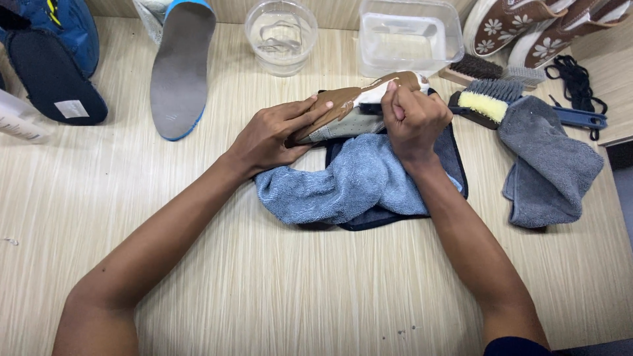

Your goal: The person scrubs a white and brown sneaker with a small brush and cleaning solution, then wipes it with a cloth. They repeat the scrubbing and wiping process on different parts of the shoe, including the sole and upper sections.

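Observation:
A brown and white shoe (349, 105) lies on its side over a blue towel (343, 181), which rests on a dark mat (458, 165). My left hand (273, 135) holds the shoe's left end, fingers stretched along the brown sole. My right hand (414, 118) is closed in a fist and presses a fold of the blue towel against the shoe's right end. The part of the shoe under that fist is hidden.
A grey insole (179, 66) and blue shoes (53, 53) lie at the back left. A round clear bowl (281, 33) and a square clear tub (409, 33) stand behind. Brushes (491, 99), a grey cloth (550, 165), black laces (577, 76) and flowered shoes (521, 23) sit right.

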